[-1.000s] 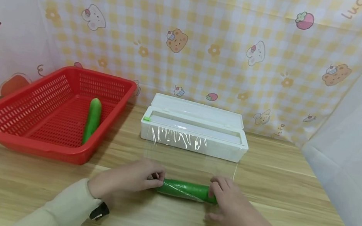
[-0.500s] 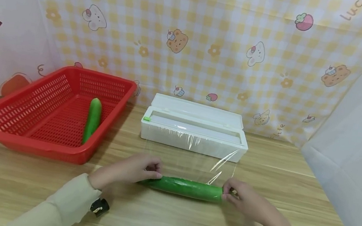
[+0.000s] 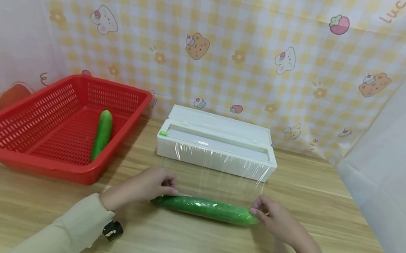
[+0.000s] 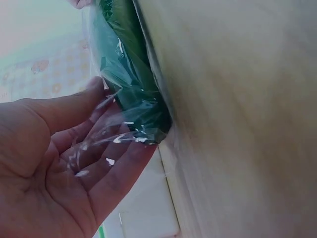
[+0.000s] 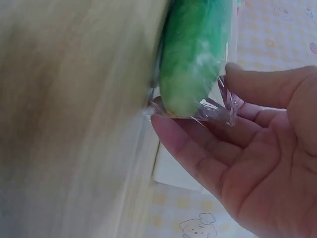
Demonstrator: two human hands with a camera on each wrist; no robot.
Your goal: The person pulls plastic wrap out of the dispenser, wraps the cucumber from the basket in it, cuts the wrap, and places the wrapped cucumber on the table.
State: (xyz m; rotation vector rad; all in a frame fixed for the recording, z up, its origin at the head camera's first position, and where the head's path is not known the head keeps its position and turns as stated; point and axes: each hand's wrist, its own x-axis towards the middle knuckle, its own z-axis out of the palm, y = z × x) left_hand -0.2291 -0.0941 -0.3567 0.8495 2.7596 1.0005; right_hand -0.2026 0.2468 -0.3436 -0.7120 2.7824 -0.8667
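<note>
A green cucumber (image 3: 206, 209) lies crosswise near the front of the table, wrapped in clear plastic wrap (image 3: 214, 185) that runs back to a white dispenser box (image 3: 213, 161). At the cucumber's left end, my left hand (image 3: 156, 184) pinches the wrap between thumb and fingers. In the left wrist view the wrap (image 4: 111, 116) bunches loosely past the dark tip of the cucumber (image 4: 136, 84). My right hand (image 3: 272, 213) holds the wrap at the other end. In the right wrist view the film (image 5: 215, 109) gathers beyond the cucumber's pale tip (image 5: 190, 74), between thumb and fingers.
A red plastic basket (image 3: 36, 161) stands at the left with a second cucumber (image 3: 102, 135) inside. The dispenser's lid (image 3: 220, 125) is raised at the back, and a green piece (image 3: 164, 133) sits at its left corner. Behind hangs a checked cloth (image 3: 239, 40).
The cucumber has rolled slightly back toward the box, and more of it shows. My right hand has moved from over its right side out to the end. The left hand has shifted left and back.
</note>
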